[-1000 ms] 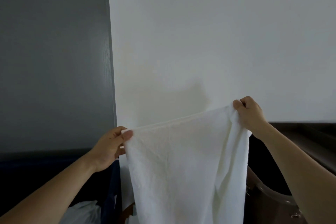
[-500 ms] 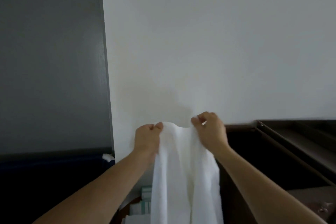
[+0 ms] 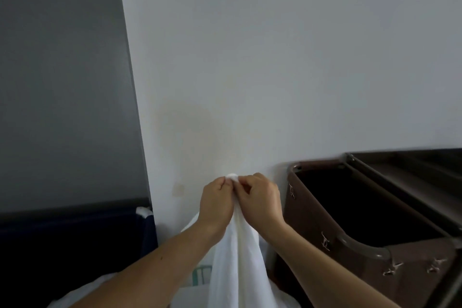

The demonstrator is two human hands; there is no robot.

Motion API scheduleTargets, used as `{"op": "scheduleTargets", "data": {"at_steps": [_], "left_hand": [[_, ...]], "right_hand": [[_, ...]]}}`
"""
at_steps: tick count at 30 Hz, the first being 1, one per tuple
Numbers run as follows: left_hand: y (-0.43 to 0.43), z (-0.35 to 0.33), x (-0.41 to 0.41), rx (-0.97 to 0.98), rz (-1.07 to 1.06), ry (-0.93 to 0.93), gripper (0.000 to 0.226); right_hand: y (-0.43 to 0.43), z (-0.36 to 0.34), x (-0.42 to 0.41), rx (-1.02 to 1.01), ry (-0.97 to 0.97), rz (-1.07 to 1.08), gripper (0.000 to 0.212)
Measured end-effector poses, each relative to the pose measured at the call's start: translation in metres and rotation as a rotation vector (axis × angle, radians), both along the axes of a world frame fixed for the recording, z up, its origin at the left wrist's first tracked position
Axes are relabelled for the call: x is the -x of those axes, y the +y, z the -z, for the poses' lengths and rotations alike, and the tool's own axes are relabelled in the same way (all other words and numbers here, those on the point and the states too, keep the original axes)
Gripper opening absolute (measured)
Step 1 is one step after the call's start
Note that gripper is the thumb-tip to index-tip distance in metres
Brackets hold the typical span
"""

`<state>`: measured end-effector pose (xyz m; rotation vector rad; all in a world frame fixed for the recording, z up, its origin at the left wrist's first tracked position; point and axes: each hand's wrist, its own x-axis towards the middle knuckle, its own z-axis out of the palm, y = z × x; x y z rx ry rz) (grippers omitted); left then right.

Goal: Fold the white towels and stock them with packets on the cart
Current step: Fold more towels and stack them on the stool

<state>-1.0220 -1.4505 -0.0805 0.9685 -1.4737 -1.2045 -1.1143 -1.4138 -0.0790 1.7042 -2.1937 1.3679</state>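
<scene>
A white towel [image 3: 235, 265] hangs folded in half lengthwise from both my hands, in front of the white wall. My left hand [image 3: 217, 204] and my right hand [image 3: 260, 201] pinch its top corners, and the two hands touch each other. The towel's lower end runs out of the bottom of the view. A packet with teal print [image 3: 198, 275] shows just left of the towel, partly hidden by my left forearm. The cart [image 3: 370, 252] with its brown cloth bag stands at the right.
A dark grey panel [image 3: 62, 82] fills the left. Below it sits a dark blue bin [image 3: 75, 240] with a bit of white cloth on its corner. More white cloth [image 3: 82, 292] lies at the bottom left. The cart's dark shelves [image 3: 412, 172] are at the far right.
My hands have come together from a wide spread, bringing the towel's two top corners to meet. The towel now hangs doubled and narrow.
</scene>
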Motion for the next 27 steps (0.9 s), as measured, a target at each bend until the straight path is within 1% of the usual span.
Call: {"op": "scheduleTargets", "data": {"at_steps": [2, 4, 6, 7, 9, 11, 13, 15, 17, 19, 21, 24, 26, 27], "left_hand": [[0.003, -0.003, -0.007, -0.002, 0.074, 0.039, 0.039], [0.004, -0.005, -0.013, -0.003, 0.178, 0.046, 0.035], [-0.001, -0.004, -0.019, 0.000, 0.265, 0.027, 0.021], [-0.004, -0.003, -0.022, 0.017, 0.285, 0.018, 0.016], [-0.008, -0.004, -0.027, 0.067, 0.259, -0.009, 0.015], [-0.009, -0.011, -0.031, 0.120, 0.221, -0.032, 0.012], [-0.010, -0.019, -0.035, 0.112, 0.242, -0.015, 0.011], [-0.015, -0.029, -0.040, 0.061, 0.274, 0.025, 0.017], [-0.022, -0.045, -0.043, 0.062, 0.306, 0.055, 0.019], [-0.025, -0.076, -0.042, 0.102, 0.351, 0.120, 0.019], [-0.029, -0.118, -0.038, 0.119, 0.430, 0.248, 0.021], [-0.036, -0.184, -0.031, 0.145, 0.585, 0.400, 0.028], [-0.041, -0.211, -0.029, 0.143, 0.629, 0.425, 0.033], [-0.044, -0.217, -0.027, 0.144, 0.627, 0.414, 0.031]], "right_hand": [[0.001, 0.002, -0.003, -0.032, -0.066, -0.058, 0.024], [0.004, -0.001, -0.004, -0.086, -0.275, -0.142, 0.022], [0.007, -0.008, -0.002, -0.101, -0.518, -0.252, 0.027], [0.008, -0.011, 0.001, -0.101, -0.605, -0.326, 0.032], [0.013, -0.021, 0.007, -0.116, -0.704, -0.472, 0.030], [0.016, -0.032, 0.015, -0.150, -0.688, -0.524, 0.028], [0.017, -0.043, 0.024, -0.156, -0.571, -0.510, 0.025], [0.017, -0.052, 0.033, -0.070, -0.433, -0.461, 0.026], [0.012, -0.056, 0.047, 0.023, -0.379, -0.419, 0.034], [0.008, -0.065, 0.060, 0.004, -0.356, -0.460, 0.051], [0.004, -0.083, 0.066, -0.017, -0.364, -0.557, 0.070], [0.002, -0.122, 0.067, 0.020, -0.475, -0.717, 0.080], [0.000, -0.141, 0.066, 0.017, -0.521, -0.796, 0.091], [-0.002, -0.146, 0.065, 0.017, -0.549, -0.830, 0.094]]}}
